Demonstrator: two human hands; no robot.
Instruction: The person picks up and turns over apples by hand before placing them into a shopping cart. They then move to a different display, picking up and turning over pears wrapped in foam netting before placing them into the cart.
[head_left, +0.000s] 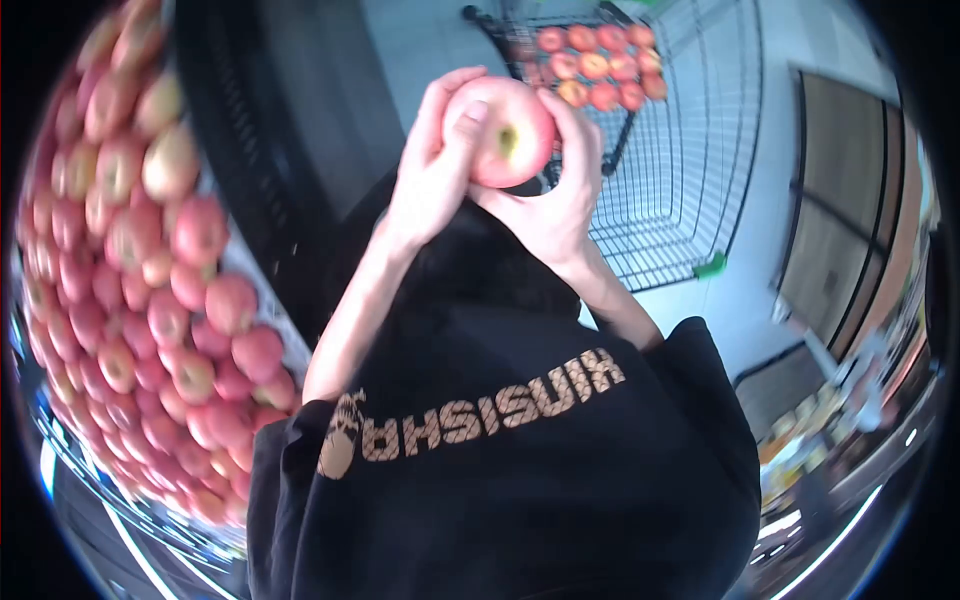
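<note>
Red-pink round apple [510,135] is clamped between left hand [435,175] and right hand [555,205], fingers wrapped around it, held near the black wire trolley's [690,170] left corner.

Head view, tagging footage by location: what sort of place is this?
Probably a grocery store's produce section: a heaped display of pink-red apples, a black wire shopping cart holding orange-red apples, and a round pink-red apple held by the left hand and right hand.

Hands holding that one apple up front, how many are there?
2. The left hand wraps the left side of the apple; the right hand cups its right side and underside. No other hands show.
</note>
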